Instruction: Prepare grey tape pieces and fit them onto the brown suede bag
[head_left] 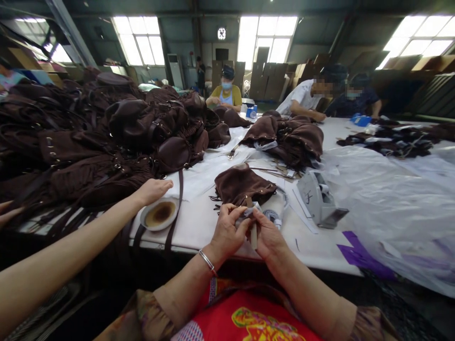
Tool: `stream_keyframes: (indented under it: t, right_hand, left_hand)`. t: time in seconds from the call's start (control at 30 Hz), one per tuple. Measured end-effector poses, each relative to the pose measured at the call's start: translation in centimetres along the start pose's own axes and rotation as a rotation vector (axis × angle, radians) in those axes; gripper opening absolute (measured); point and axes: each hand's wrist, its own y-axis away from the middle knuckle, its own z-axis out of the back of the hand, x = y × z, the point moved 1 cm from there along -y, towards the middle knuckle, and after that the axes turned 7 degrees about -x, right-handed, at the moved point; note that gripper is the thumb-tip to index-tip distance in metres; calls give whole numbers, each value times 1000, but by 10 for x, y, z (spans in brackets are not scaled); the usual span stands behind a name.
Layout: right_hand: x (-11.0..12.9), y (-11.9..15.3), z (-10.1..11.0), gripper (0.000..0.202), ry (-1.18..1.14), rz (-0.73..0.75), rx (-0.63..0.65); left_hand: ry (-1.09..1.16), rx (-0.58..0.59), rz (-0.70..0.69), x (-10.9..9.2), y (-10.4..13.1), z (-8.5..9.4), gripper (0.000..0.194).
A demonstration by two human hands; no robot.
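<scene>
Both of my hands meet above the table's front edge. My left hand (pixel 229 232), with a silver bangle at the wrist, pinches a small grey-white piece (pixel 249 213). My right hand (pixel 267 232) closes on the same piece from the other side. A narrow tan strip (pixel 253 237) shows between my hands, pointing down. Just beyond my fingers lies a brown fringed bag (pixel 240 182) with metal eyelets. A roll of grey-white material (pixel 272 217) rests right of my hands. The exact shape of the held piece is partly hidden by my fingers.
Brown bags (pixel 135 123) are heaped at the left, more (pixel 287 137) beyond. A co-worker's arm (pixel 106 227) reaches in beside a bowl of brown stuff (pixel 159 214). A grey dispenser (pixel 320 201) and plastic sheeting (pixel 387 199) lie right. People work across the white table (pixel 199 229).
</scene>
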Motion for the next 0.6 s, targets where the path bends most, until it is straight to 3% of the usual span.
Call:
stream_keyframes:
  t: [0.13, 0.3, 0.4, 0.5, 0.6]
  right_hand:
    - [2, 0, 3, 20, 11, -50, 1]
    - [11, -2, 12, 23, 141, -111, 16]
    - [16, 0, 16, 22, 248, -99, 20]
    - [19, 7, 17, 17, 313, -56, 113]
    - [20, 12, 20, 26, 401, 33, 216]
  left_hand:
    - [-26, 61, -10, 6, -4, -1, 30]
    - [-160, 107, -138, 7, -7, -6, 15]
    - [-172, 94, -166, 10, -6, -11, 22]
    - [-112, 79, -159, 14, -6, -13, 24]
    - [-52, 90, -137, 17, -8, -11, 24]
